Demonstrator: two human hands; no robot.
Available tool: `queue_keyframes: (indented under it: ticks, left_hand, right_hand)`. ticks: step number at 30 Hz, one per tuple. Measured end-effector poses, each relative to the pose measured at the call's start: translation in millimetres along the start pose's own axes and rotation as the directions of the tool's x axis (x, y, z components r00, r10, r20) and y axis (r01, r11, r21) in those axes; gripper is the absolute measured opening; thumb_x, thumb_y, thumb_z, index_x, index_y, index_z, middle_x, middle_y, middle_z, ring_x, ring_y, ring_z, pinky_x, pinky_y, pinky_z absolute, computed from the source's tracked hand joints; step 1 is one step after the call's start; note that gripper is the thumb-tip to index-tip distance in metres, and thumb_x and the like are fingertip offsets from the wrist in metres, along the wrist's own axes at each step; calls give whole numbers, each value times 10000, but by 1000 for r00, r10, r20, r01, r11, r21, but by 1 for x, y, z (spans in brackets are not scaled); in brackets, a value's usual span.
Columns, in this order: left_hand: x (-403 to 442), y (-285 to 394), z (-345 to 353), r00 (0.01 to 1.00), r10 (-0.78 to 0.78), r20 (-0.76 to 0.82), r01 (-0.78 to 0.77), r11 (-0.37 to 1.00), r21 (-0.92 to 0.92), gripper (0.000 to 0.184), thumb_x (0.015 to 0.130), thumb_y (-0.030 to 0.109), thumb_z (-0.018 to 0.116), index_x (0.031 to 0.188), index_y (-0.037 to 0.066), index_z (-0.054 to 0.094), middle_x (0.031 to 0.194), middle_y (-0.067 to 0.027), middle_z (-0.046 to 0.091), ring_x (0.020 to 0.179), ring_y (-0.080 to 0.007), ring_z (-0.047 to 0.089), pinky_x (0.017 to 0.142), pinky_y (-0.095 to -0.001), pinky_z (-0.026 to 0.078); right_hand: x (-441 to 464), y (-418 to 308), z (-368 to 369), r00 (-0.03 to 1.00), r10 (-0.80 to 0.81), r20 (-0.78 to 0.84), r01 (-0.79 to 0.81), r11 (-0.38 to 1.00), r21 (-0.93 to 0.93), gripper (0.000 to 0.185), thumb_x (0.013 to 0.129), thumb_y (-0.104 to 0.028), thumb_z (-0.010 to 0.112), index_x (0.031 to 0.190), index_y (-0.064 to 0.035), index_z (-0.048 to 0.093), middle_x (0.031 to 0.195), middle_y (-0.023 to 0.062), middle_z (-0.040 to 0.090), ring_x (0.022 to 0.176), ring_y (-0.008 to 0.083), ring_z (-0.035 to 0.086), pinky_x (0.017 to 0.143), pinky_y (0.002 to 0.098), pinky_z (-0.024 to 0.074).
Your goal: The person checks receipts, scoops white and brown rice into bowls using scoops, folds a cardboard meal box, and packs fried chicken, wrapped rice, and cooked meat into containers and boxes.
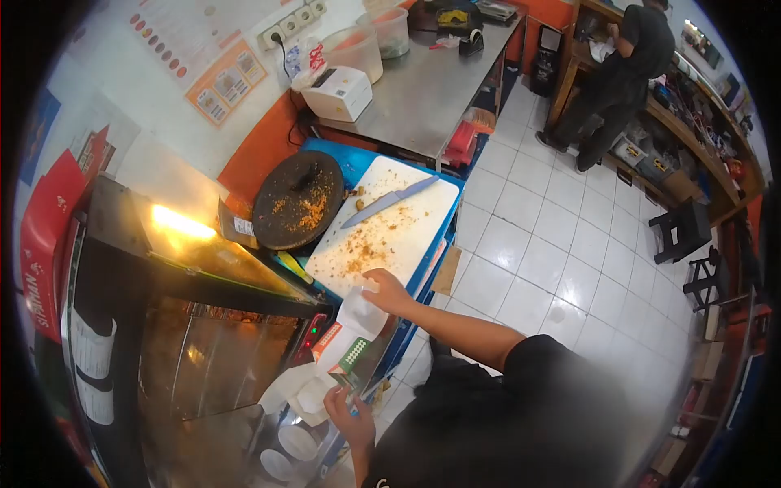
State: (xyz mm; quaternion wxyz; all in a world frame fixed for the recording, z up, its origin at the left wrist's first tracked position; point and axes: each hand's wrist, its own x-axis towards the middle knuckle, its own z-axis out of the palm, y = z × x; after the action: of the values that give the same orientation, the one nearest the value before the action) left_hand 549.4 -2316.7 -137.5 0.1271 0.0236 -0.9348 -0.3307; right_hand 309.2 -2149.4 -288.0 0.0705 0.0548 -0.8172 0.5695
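Observation:
My right hand (389,294) pinches the upper white flap of an open paper food box (355,356), whose outside has red and green printed panels. Lower down, my left hand (350,416) has its fingers bent beside the box's lower end and a white paper tray (311,395); what they hold is unclear. Just beyond my right hand lies a white cutting board (392,232) strewn with brown crumbs. A blue-grey knife (390,202) rests across it. To its left is a round dark chopping block (298,200) with orange-brown crumbs and a dark-handled tool.
A lit food warmer (220,342) stands at left. White cups (296,443) sit below my left hand. A steel counter (415,98) holds a white label printer (338,93) and plastic tubs (355,50). Another person (630,77) stands at a wooden counter; black stools (680,229) are at right.

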Motion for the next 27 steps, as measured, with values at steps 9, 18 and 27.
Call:
queue_keyframes:
  ticks: [9,18,27]
  left_hand:
    - [-20,-2,55,983,161,92,-143,973,-183,255,810,-43,598,1054,15,640,1170,-179,552,1046,-351,572,923,-429,456]
    - [17,-28,135,963,152,223,-154,988,-9,222,737,-24,639,929,77,687,957,-138,662,928,-333,636,806,-403,511]
    - [245,92,272,988,141,68,-147,986,83,162,778,0,647,914,75,689,898,-127,661,835,-331,631,743,-385,506]
  right_hand:
    - [-95,82,-197,827,460,-322,-454,886,99,380,789,-133,653,1147,-6,633,1077,157,683,984,266,659,868,350,518]
    - [39,164,-325,643,562,-520,-511,821,254,349,756,-114,661,1090,-11,655,967,130,700,919,238,665,821,331,523]
    - [422,276,-402,733,189,-654,-246,969,5,300,796,-90,608,1085,-17,641,1011,142,693,924,257,677,827,362,523]
